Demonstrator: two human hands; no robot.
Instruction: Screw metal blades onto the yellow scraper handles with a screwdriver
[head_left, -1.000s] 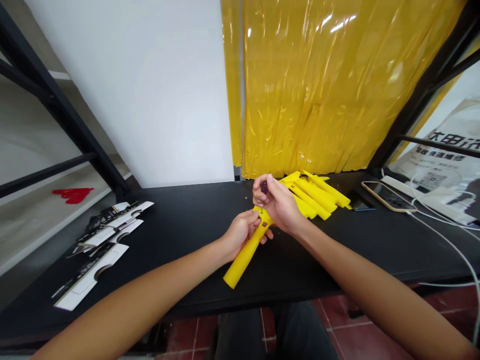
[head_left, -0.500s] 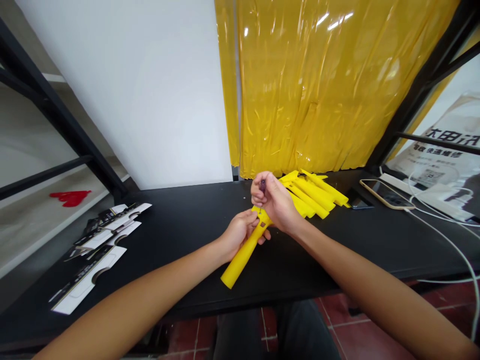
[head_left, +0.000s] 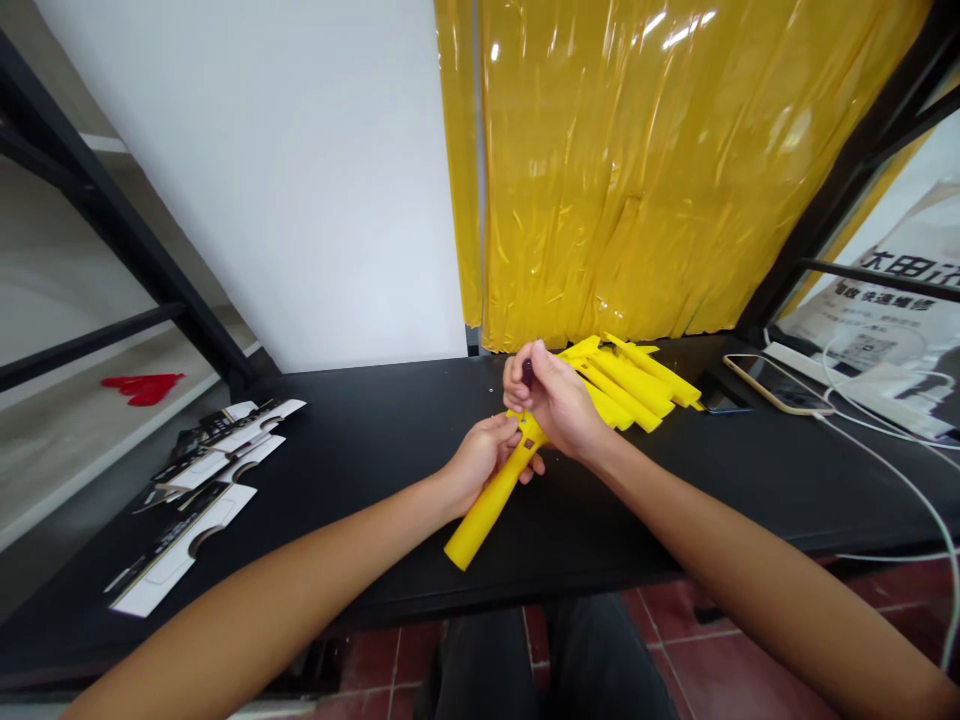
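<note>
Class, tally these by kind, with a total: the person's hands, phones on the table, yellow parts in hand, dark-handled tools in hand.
Hands: 2 (left hand, right hand)
Phones: 2 (pale-edged phone, dark phone)
Held yellow part: 1
Dark-handled tool: 1
Total: 6

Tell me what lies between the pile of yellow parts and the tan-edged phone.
In the head view, a dark, flat, phone-like device lies between the pile of yellow parts and the tan-edged phone.

The dark handle (head_left: 527, 372) has apparently turned slightly in the right fingers (head_left: 513, 385).
</note>
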